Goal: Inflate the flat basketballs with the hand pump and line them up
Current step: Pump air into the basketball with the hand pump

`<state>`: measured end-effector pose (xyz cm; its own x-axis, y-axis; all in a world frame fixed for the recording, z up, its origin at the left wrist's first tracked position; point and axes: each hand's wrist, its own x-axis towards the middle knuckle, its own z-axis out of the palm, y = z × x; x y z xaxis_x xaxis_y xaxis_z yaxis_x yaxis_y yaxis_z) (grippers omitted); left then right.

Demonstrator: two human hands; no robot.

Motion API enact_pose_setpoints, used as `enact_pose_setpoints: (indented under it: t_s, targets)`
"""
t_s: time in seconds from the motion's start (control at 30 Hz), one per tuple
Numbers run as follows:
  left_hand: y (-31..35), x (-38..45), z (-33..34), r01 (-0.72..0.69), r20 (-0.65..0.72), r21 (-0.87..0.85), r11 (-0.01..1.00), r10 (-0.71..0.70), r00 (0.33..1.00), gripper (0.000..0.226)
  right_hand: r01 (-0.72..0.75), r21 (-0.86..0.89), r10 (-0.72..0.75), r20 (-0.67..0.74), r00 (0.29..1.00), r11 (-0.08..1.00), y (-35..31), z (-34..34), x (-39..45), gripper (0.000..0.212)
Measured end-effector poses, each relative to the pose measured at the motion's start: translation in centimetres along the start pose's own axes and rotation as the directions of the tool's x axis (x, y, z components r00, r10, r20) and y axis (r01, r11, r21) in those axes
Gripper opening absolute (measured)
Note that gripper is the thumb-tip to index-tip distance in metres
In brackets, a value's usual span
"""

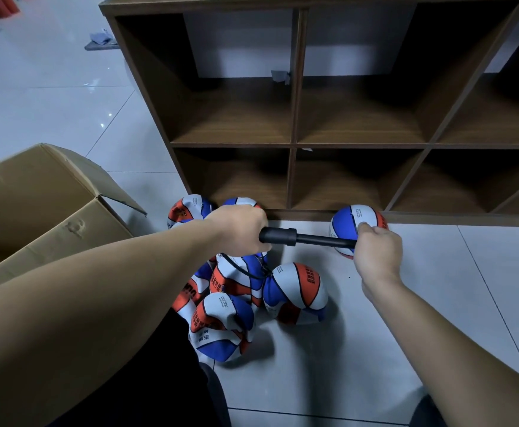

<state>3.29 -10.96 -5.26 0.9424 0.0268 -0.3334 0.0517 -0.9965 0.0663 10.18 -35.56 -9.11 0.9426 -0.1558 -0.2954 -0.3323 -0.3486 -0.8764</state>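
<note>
Both hands are on the pump (307,238), held level above the floor (375,334). The left hand (236,231) is wrapped round the thick barrel end, the right hand (377,252) is curled round the handle at the end of the thin rod, and the rod is drawn out. A thin black hose (243,271) drops from the barrel end into the pile of flat balls (236,300) just below.

Risks now. The hose looks short and looped, so a hard push could, I judge, tug the needle sideways and bend it or pop it out of the valve; the joint itself is too small to see. The ball being filled lies among others, unheld, so it may shift. The round ball (357,226) by the shelf (295,143) sits right behind the right hand; a wide stroke could knock it rolling.

The count: one pump, one hose. One ball round and full, at the foot of the shelf. About six creased balls in the pile by the left arm; the overlap hides the exact number. One open box (45,211) at left. One shelf, its cubbies dark.
</note>
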Motion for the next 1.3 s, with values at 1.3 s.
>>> enact_pose_setpoints:
  t_s: [1.3]
  targets:
    - [-0.2, -0.8, -0.3, 0.049, 0.063, -0.036, 0.998, -0.047, 0.997, 0.026, 0.008, -0.039, -0.006, 0.071, 0.997, 0.999, -0.1, -0.3, 0.1, 0.034]
